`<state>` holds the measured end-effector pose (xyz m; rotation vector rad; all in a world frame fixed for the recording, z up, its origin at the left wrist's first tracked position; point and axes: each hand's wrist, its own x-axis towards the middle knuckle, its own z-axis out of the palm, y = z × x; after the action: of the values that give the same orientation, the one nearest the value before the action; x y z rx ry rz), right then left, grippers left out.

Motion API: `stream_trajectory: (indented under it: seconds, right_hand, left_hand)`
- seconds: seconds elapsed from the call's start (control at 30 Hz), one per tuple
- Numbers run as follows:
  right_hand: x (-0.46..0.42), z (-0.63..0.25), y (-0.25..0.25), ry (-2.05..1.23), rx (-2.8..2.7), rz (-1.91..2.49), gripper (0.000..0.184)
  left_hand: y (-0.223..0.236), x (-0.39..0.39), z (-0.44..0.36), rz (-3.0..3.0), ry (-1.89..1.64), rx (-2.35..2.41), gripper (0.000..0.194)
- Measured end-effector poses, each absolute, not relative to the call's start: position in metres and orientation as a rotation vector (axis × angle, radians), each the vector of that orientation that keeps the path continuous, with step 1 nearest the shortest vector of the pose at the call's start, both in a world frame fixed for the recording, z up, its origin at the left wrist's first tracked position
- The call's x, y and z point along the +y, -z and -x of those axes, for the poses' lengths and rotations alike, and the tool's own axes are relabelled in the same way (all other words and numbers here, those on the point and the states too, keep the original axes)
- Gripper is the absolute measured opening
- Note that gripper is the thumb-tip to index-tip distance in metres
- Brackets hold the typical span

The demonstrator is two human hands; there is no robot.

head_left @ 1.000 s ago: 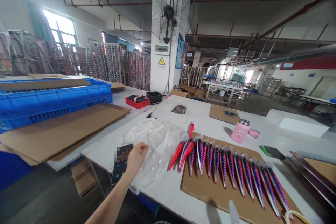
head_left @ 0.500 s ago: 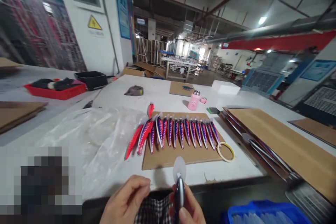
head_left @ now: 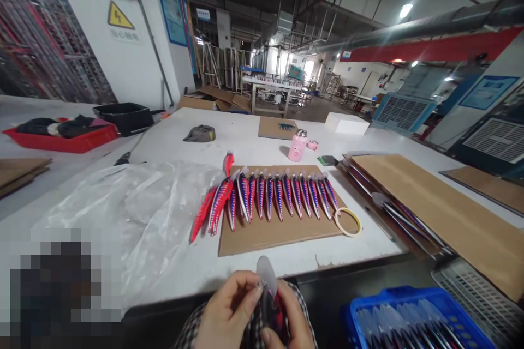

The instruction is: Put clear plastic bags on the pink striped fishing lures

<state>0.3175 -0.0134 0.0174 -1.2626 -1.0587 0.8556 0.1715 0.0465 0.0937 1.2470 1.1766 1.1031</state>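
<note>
Both my hands are low at the bottom centre, in front of the table edge. My left hand (head_left: 227,313) and my right hand (head_left: 292,319) close together on one fishing lure (head_left: 270,305), dark with red, its clear plastic lip pointing up. On the white table (head_left: 254,136) beyond them lies a cardboard sheet (head_left: 266,237) bearing a row of several red, blue and white striped lures (head_left: 270,196). A ring of tape (head_left: 347,222) lies at the sheet's right corner. A crumpled clear plastic bag (head_left: 135,212) spreads to the left.
A blue crate (head_left: 413,319) of packed lures sits at the bottom right. Long cardboard sheets (head_left: 434,207) lie on the right. A pink cup (head_left: 297,145), a red tray (head_left: 61,139), a black bin (head_left: 125,116) and a grey cap (head_left: 200,133) stand farther back.
My view swung from the table's left end to face the lure row. My left hand left the plastic bag and joined my right hand on the held lure.
</note>
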Motion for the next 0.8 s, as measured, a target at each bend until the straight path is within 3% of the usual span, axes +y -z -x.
stream_trajectory:
  seconds: [0.2,0.47,0.8]
  right_hand:
    - [-0.014,-0.322,-0.015,-0.773,-1.161,1.339,0.056]
    - [-0.004,-0.308,-0.054,-1.266,-0.898,0.827,0.06]
    - [-0.008,-0.319,-0.043,-1.307,-0.974,0.887,0.061]
  left_hand:
    - [-0.087,0.048,-0.176,-1.297,-1.107,1.189,0.022]
    - [-0.102,0.046,-0.178,-1.65,-1.173,1.326,0.014]
    - [-0.098,0.05,-0.18,-1.762,-0.941,1.386,0.014]
